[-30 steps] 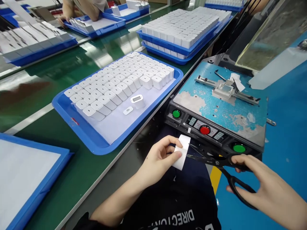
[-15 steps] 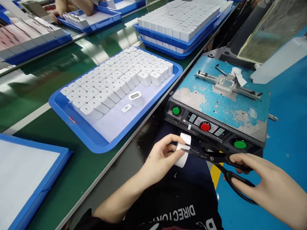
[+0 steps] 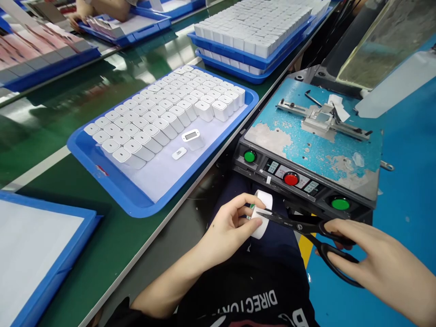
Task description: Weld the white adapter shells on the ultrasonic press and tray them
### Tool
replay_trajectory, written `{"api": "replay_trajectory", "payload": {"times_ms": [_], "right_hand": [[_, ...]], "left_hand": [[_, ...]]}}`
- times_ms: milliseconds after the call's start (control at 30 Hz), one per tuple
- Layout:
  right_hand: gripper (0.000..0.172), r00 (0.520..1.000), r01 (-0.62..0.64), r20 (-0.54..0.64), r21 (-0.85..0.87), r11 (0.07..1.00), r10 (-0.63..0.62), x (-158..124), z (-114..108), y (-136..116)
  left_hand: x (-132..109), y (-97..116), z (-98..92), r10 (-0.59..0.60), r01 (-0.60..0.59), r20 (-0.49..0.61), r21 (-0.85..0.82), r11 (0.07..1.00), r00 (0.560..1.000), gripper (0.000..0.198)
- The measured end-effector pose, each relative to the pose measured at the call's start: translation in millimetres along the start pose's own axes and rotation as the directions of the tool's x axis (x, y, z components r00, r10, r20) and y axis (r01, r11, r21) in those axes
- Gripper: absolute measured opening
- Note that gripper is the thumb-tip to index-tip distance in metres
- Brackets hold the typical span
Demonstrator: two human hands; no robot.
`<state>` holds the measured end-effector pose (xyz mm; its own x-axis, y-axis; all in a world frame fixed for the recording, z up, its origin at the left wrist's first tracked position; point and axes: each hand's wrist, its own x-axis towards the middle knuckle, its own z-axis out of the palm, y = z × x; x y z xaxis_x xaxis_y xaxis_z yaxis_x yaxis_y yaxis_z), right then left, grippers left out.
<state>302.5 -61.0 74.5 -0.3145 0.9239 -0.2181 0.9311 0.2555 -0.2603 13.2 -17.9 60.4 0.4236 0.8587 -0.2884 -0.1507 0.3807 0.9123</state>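
My left hand (image 3: 235, 220) is closed on a roll of white tape (image 3: 261, 229), held above my lap with thumb and fingers at its side. Black-handled scissors (image 3: 299, 226) are in my right hand (image 3: 371, 259), with fingers through the handle loops. Their dark blades point left and lie across the tape roll beside my left fingertips. Whether the blades have cut into the tape cannot be made out. A small piece of white tape (image 3: 269, 180) sticks to the front edge of the machine just above the roll.
A blue tray (image 3: 143, 210) of white charger-like blocks stands on the green bench, with one opened block (image 3: 192, 140) and a small cap (image 3: 179, 153). At right is a machine with buttons and a metal fixture (image 3: 322, 119). Stacked trays (image 3: 231, 59) and another person's arm (image 3: 112, 7) are farther back.
The scissor blades have closed slightly across the tape, and my right hand has shifted a little left. My left hand still grips the roll in nearly the same place.
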Motion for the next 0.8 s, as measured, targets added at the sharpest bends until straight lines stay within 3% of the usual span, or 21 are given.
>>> {"api": "replay_trajectory", "payload": {"times_ms": [800], "right_hand": [[0.035,0.986,0.082,-0.134,-0.117,0.990,-0.097,-3.7,2.2,-7.8]], "left_hand": [[0.2,-3.6,-1.8,0.022,-0.023,-0.012,-0.035,0.999,1.000,0.011]]}}
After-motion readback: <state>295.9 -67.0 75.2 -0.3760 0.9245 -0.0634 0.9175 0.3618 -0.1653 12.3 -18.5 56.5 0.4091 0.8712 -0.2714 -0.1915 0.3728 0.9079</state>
